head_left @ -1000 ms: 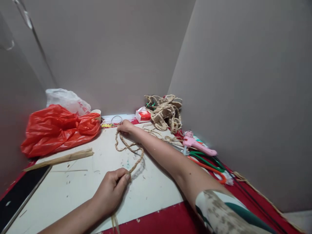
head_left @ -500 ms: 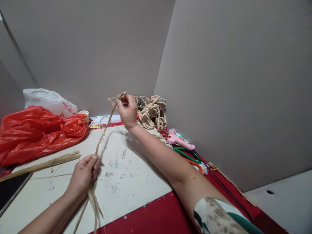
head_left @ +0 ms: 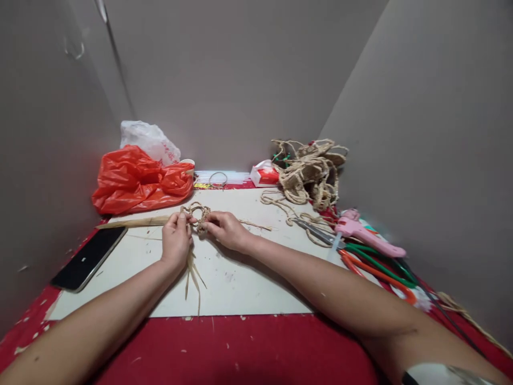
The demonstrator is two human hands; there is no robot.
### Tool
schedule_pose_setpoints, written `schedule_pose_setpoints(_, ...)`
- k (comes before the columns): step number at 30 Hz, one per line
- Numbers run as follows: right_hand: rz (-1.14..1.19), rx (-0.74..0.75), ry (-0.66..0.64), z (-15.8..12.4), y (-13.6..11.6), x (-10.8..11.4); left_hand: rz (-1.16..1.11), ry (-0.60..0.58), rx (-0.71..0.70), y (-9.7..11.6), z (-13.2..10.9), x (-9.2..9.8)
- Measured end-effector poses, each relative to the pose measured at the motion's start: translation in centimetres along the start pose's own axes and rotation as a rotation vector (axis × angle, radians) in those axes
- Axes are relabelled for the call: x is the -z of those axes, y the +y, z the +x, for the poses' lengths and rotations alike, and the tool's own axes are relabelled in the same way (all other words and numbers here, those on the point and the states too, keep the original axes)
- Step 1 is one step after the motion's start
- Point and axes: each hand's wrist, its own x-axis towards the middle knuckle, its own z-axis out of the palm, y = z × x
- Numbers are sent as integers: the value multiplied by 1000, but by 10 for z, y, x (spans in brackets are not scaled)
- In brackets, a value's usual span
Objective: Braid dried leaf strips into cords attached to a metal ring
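Note:
A small looped piece of twisted straw cord [head_left: 197, 209] is between my two hands, just above the white board [head_left: 240, 289]. My left hand [head_left: 177, 235] pinches it at its left side, with loose straw ends [head_left: 193, 272] hanging below the fingers. My right hand [head_left: 226, 230] has its fingers closed on the right side of the loops. A thin cord end [head_left: 256, 224] sticks out to the right behind my right hand. Left of my left hand lies a bundle of flat dry straw [head_left: 138, 222].
A phone [head_left: 90, 259] lies at left, below a red plastic bag [head_left: 140, 182]. At back right are a tissue pack [head_left: 264, 174] and a heap of cord [head_left: 310, 171]. Scissors [head_left: 316, 231], a pink glue gun [head_left: 366, 233] and green and orange handles [head_left: 380, 271] lie at right.
My right hand has come down from its raised place to beside my left hand. The cord, stretched between the hands before, is now gathered in loops. The view has shifted rightward.

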Motion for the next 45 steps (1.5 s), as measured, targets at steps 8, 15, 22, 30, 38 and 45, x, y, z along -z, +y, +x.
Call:
schedule_pose_setpoints(8,69,65,7,-7,-7,-13,232,-2,-200,-9,7,4)
schedule_pose_setpoints(15,151,64,45,-8,-12,-21,384,-17,-326,-2,11,4)
schedule_pose_setpoints(22,-194,279,165,-7,-16,-9,550,0,-329,3,18,7)
schedule_pose_setpoints(30,-625,249,-33,-9,-24,-7,852,-52,-428,3,14,8)
schedule_pose_setpoints(38,-263,60,174,2,-6,1,946,-52,-569,4,16,6)
schedule_pose_setpoints(45,263,-42,129,10,7,-3,867,-65,-508,-1,14,7)
